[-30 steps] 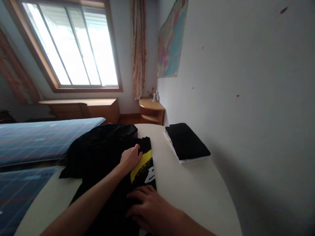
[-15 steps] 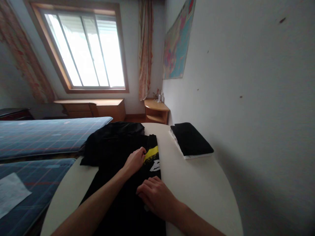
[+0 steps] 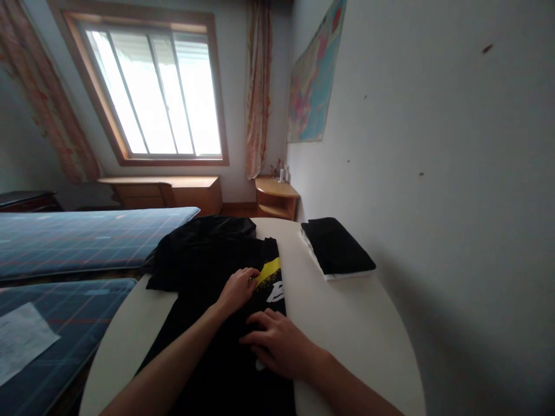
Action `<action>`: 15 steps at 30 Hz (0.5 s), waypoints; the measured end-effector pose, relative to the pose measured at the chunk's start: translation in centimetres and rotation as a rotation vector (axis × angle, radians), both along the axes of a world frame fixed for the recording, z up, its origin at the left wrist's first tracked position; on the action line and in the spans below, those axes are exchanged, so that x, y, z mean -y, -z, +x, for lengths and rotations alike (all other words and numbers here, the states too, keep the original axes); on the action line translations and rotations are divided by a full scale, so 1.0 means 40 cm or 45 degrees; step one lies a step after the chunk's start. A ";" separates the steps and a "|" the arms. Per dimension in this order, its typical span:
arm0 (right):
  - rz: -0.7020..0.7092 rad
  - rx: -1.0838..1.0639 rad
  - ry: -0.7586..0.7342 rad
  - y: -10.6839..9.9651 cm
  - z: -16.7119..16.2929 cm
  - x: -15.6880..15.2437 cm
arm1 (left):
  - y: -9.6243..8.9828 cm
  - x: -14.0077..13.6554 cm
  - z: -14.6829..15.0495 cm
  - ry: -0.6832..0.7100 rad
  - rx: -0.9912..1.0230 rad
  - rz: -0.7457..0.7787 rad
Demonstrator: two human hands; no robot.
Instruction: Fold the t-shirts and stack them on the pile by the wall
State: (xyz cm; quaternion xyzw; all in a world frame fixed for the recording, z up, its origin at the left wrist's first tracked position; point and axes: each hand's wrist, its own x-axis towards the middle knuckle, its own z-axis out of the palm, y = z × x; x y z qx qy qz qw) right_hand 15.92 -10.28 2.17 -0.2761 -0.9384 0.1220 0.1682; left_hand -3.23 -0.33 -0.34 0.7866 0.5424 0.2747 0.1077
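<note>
A black T-shirt (image 3: 208, 346) with a yellow band and white lettering lies lengthwise on the round white table (image 3: 347, 335). Near the yellow band, my left hand (image 3: 240, 289) rests on the shirt, its fingers bent and closed on the fabric. My right hand (image 3: 280, 341) is lower on the shirt by its right edge, fingers apart and touching the cloth. Beyond the shirt and to its left is a bunched black garment (image 3: 203, 228), partly merging with it in the dark. A folded black cloth (image 3: 338, 245) with a white layer underneath lies at the right.
Blue plaid mattresses (image 3: 95, 237) stand to the left, with a white paper sheet (image 3: 23, 341) on the nearer one. A plain wall (image 3: 455, 231) runs along the right. Behind the table are a small corner shelf (image 3: 277, 188), a wooden desk (image 3: 195, 190) and a window (image 3: 156, 92).
The fingers of my right hand have spread apart on the shirt. My left hand has barely moved, and the whole view has shifted slightly.
</note>
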 end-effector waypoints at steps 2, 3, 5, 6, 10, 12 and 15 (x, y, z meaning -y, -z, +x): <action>0.017 0.009 -0.018 0.002 -0.001 -0.001 | 0.002 -0.005 0.001 0.020 0.011 0.003; 0.021 0.018 -0.022 0.002 -0.001 -0.002 | 0.001 -0.008 0.002 0.030 0.016 0.001; 0.026 0.041 -0.021 -0.002 -0.001 -0.003 | -0.003 -0.014 0.006 0.047 0.027 -0.007; 0.030 0.051 -0.016 -0.005 -0.001 -0.004 | -0.006 -0.017 0.008 0.053 0.031 -0.010; 0.031 0.020 -0.003 -0.023 0.005 -0.002 | -0.015 -0.023 0.019 0.057 0.042 -0.012; 0.013 0.001 0.012 -0.028 0.008 0.000 | -0.013 -0.024 0.023 0.046 0.042 -0.011; -0.019 0.010 0.136 -0.027 0.013 -0.004 | -0.003 -0.022 0.024 0.026 0.046 -0.009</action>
